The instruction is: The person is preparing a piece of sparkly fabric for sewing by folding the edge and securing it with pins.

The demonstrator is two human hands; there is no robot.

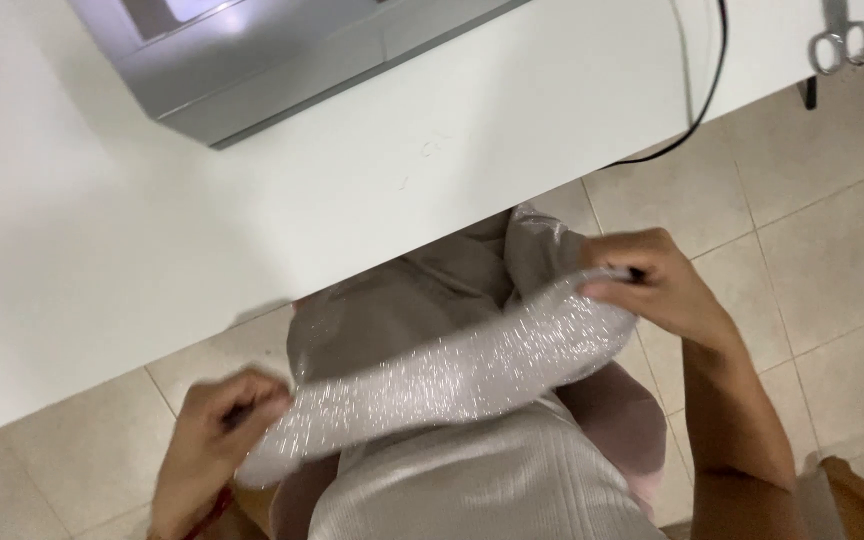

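Both grips pinching glittery fabric [452, 375], seemingly taut

— What's the room like?
— A white table [102, 250] over beige floor tiles [832, 230], evenly lit.
— Anything else?
— A black cable [704, 100] drops off its far edge; a wooden chair [857, 495] at bottom right.

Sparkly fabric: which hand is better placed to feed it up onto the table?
Right, probably. The right hand pinches the sparkly fabric at its higher end, close to the white table edge. The left hand has its grip on the lower end, farther from the edge.
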